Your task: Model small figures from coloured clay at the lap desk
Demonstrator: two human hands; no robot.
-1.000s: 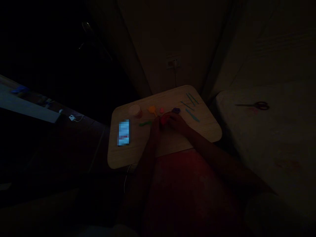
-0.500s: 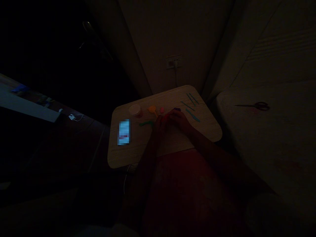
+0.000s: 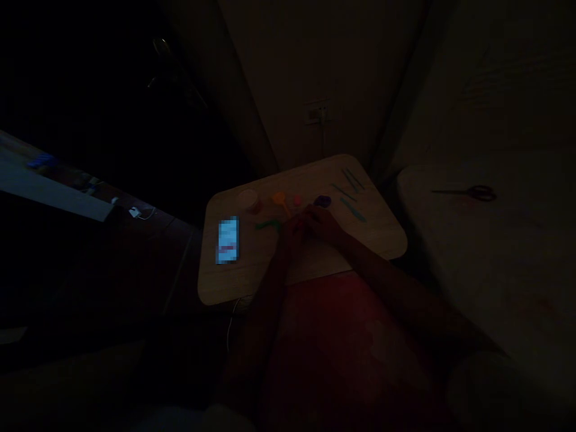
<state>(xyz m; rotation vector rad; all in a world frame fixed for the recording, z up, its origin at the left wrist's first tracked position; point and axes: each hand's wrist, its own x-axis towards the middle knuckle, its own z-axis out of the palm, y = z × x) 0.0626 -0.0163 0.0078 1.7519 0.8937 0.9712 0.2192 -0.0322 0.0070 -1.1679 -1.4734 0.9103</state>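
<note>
Left hand and right hand meet above the middle of a small rounded wooden tabletop, fingers curled and pressed close together. The room is too dark to show whether they have hold of anything, and anything between them is hidden. Just beyond the right hand's fingers lies a purple lump of modelling clay, apart from the hand or nearly touching it; the dark makes that hard to tell. A pink clay ball and an orange clay piece sit along the far side of the left hand, and a green clay strip lies just left of it. Farther right, several slim teal sculpting tools lie near the far right corner of the tabletop. To the left stand a pale-lidded jar and a smartphone with a lit, pixelated screen. Off the tabletop to the right, a pair of scissors lies on a pale padded surface.
</note>
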